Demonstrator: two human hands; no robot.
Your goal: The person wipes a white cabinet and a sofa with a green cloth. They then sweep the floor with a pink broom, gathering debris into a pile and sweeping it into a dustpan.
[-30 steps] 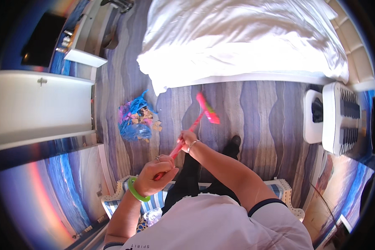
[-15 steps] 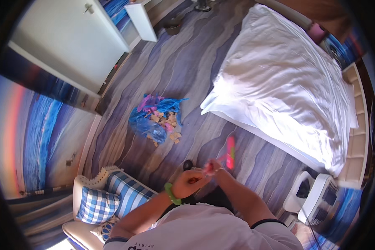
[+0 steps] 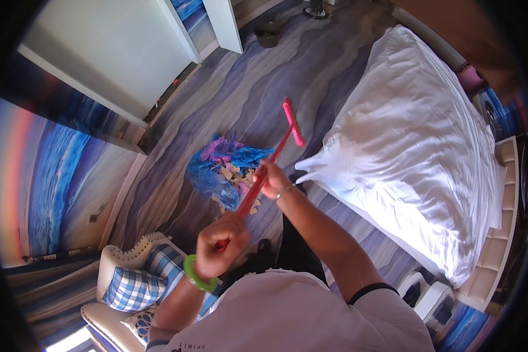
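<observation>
Both my hands are wrapped round the red handle of a broom (image 3: 283, 144) with a narrow pink head. My left hand (image 3: 221, 239), a green bangle at its wrist, is closed near the handle's end. Farther up the handle, my right hand (image 3: 270, 180) grips it, with a silver bracelet on that wrist. The head points away from me; I cannot tell whether it touches the floor. Below and left of the handle lies a heap of blue plastic bags (image 3: 207, 176), pink plastic (image 3: 220, 148) and torn cardboard pieces (image 3: 226, 173), partly hidden by the handle.
A bed with a rumpled white sheet (image 3: 405, 158) stands at the right. At the lower left is a cream armchair (image 3: 112, 264) with a blue checked cushion (image 3: 134, 288). A dark bin (image 3: 268, 36) and white door (image 3: 108, 53) are at the far side. A white appliance (image 3: 437, 302) stands lower right.
My hands have moved apart along the handle, the left nearer me, the right farther out. The broom head has swung from the right of my hands to the floor area ahead.
</observation>
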